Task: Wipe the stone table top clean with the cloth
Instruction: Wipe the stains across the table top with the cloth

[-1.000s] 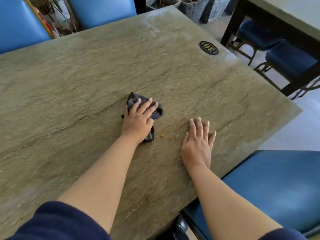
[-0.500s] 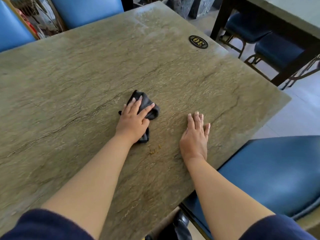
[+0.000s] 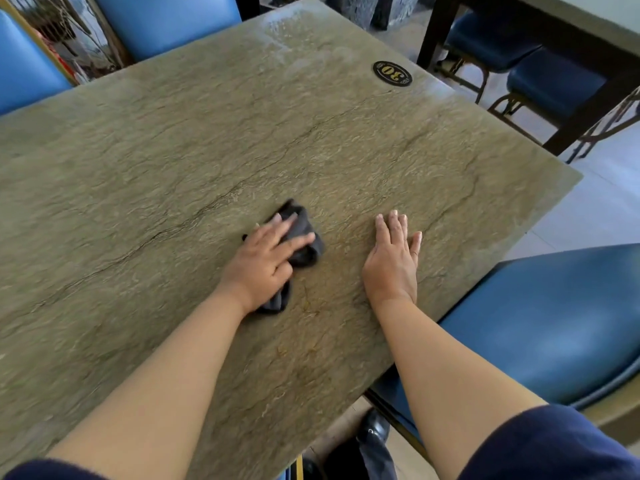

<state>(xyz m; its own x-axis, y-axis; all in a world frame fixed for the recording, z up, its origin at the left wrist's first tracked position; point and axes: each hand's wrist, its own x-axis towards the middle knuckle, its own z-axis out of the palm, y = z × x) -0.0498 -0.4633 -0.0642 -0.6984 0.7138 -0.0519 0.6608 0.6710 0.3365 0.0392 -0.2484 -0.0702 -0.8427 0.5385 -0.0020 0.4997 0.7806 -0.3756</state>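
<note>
2 hands on the table (image 3: 173, 161): left hand (image 3: 265, 266) presses flat-fingered on the cloth (image 3: 302, 237), right hand (image 3: 393, 265) rests flat, grasping nothing.

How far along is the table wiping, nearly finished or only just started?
Hard to call done: no stretch looks plainly wiped. In hand: the left hand presses the dark cloth near the table's middle while the right hand rests flat beside it. Left: pale smears at the far corner, maybe the rest.
</note>
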